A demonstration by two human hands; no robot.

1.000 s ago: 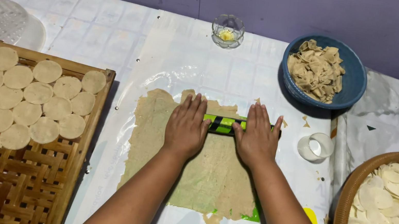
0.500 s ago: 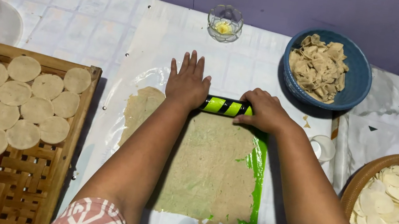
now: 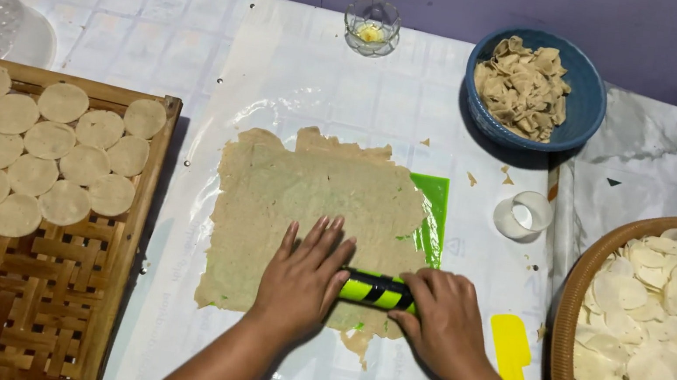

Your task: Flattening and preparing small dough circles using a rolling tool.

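On the dough sheet (image 3: 314, 204), the left hand (image 3: 303, 282) lies flat and open on the striped roller (image 3: 375, 290). The right hand (image 3: 444, 319) curls over its other end.

A woven bamboo tray (image 3: 30, 314) holds round dough discs (image 3: 35, 152); a blue bowl (image 3: 585, 101) of scraps, a small glass cup (image 3: 372, 25) and a yellow spatula (image 3: 514, 356) sit nearby.

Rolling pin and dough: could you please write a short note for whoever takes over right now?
Left hand: flat on the rolling pin, fingers spread.
Right hand: curled over the pin's other end.
The pin lies across the near edge of the dough sheet, which is flat and thin with ragged edges, on a green mat.
Done: cut rounds fill the bamboo tray and the basket.
Left: this sheet is uncut; the ring cutter stands to its right.
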